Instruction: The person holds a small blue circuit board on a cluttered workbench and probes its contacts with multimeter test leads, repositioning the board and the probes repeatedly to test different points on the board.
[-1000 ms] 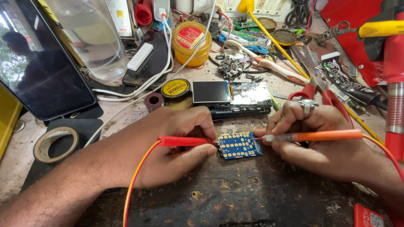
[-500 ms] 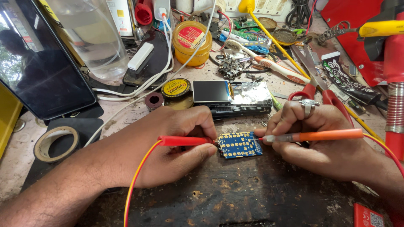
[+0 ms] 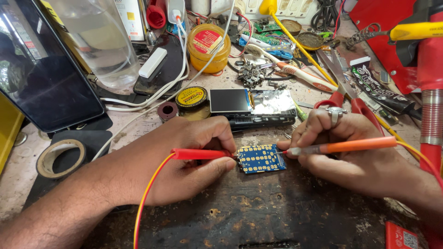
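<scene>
A small blue circuit board (image 3: 261, 158) with gold pads lies on the dark, worn bench. My left hand (image 3: 194, 161) grips a red test probe (image 3: 200, 154) whose tip meets the board's left edge. My right hand (image 3: 355, 157), wearing a ring, holds an orange probe (image 3: 344, 147) with its tip at the board's right edge. A yellow-red lead (image 3: 147, 198) runs from the red probe toward me. Just behind the board sits an opened phone with a small screen (image 3: 229, 100) and shiny metal shield (image 3: 272, 102).
A dark tablet (image 3: 44, 78) leans at left, a tape roll (image 3: 60, 158) below it. A clear jar (image 3: 94, 41), yellow flux tub (image 3: 208, 46), round tin (image 3: 190, 97), white cables, red-handled scissors (image 3: 344, 99) and tools crowd the back. A red stand (image 3: 429, 92) rises at right.
</scene>
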